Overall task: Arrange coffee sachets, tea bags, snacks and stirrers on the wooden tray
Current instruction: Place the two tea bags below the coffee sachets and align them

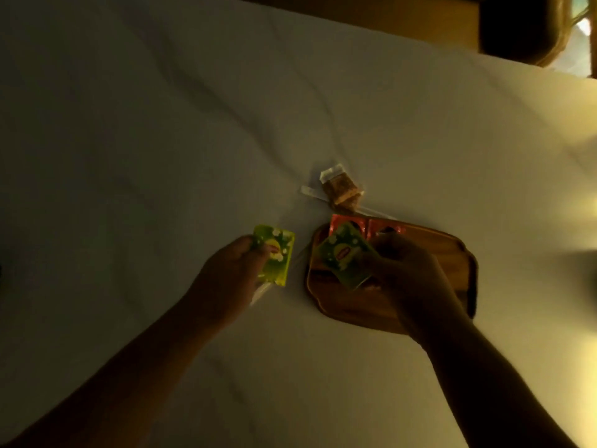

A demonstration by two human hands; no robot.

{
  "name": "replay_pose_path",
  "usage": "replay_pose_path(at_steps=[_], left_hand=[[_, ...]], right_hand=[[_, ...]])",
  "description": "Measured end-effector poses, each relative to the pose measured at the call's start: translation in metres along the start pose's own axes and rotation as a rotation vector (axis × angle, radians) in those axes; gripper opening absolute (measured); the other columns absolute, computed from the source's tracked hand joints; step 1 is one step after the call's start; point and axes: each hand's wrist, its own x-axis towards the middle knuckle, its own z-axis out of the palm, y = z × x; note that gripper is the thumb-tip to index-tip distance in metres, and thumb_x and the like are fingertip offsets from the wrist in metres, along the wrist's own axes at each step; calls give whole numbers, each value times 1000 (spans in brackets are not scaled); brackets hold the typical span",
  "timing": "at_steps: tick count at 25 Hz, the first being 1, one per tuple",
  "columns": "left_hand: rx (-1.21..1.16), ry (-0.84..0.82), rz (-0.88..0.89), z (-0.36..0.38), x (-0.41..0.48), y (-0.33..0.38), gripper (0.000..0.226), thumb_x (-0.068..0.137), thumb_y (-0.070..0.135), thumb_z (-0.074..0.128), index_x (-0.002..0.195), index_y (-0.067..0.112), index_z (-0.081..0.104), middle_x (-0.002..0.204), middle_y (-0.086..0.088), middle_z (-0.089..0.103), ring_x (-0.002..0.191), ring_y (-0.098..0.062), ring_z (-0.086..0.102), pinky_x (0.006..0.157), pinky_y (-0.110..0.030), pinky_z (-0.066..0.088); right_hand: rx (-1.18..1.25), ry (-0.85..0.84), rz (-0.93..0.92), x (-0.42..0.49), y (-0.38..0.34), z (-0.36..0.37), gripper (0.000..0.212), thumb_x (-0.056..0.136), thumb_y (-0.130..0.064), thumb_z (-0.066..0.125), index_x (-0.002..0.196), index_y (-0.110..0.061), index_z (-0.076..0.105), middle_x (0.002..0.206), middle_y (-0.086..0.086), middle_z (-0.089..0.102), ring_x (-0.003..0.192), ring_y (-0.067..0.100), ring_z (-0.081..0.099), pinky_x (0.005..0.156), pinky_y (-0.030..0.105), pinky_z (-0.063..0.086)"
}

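Your left hand (234, 270) grips one green tea bag (274, 255) beside the wooden tray (452, 253); right hand (410, 270) grips another tea bag (347, 255) over it.

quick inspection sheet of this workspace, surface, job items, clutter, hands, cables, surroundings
surface: white wrinkled sheet, dimly lit
job's things: wooden tray on the sheet; two red sachets at its far edge; wrapped snack and a stirrer lie beyond the tray
clutter: nothing seen
grippers: left hand holds a green tea bag beside the tray; right hand holds a second green tea bag over the tray
cables: nothing seen
surroundings: dark wooden furniture at top right
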Motion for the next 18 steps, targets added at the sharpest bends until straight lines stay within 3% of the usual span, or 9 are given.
replay_pose_path(at_steps=[2,5,8,11,14,18], left_hand=[[3,-208,-2,68,-28,9,15,84,48,63,91,36,68,69,7,72,56,-5,63,56,-23,50],[-15,-197,-3,77,-34,2,6,86,37,76,88,35,71,80,14,77,69,-4,73,56,-25,58],[10,-242,24,104,-37,7,11,83,42,78,87,35,72,79,24,74,67,1,71,53,-18,54],[158,-171,69,118,-37,9,19,81,50,77,85,33,70,69,18,71,60,2,67,53,-25,54],[323,-77,170,118,-34,14,28,79,58,75,83,32,64,67,16,66,58,0,63,52,-27,52],[509,84,319,115,-41,15,37,82,65,66,94,33,50,71,17,55,59,2,54,49,-16,36]], right_hand=[[105,78,142,-37,36,-60,20,87,-8,72,106,-13,67,97,5,79,86,20,78,67,32,62],[179,85,191,-50,58,-68,25,89,-4,68,114,-10,66,106,6,78,96,23,76,78,41,62],[-50,105,129,-57,72,-83,12,91,-12,69,101,-18,72,94,-3,79,86,20,75,73,37,61],[-171,145,74,-56,82,-92,7,91,-18,70,92,-25,71,84,-5,77,76,14,73,59,25,59],[-327,151,2,-49,84,-95,7,90,-26,72,95,-29,68,86,-8,75,67,6,71,51,16,54],[-731,251,-144,-50,86,-94,22,88,-42,70,108,-34,64,85,-24,64,72,-7,62,46,7,40]])
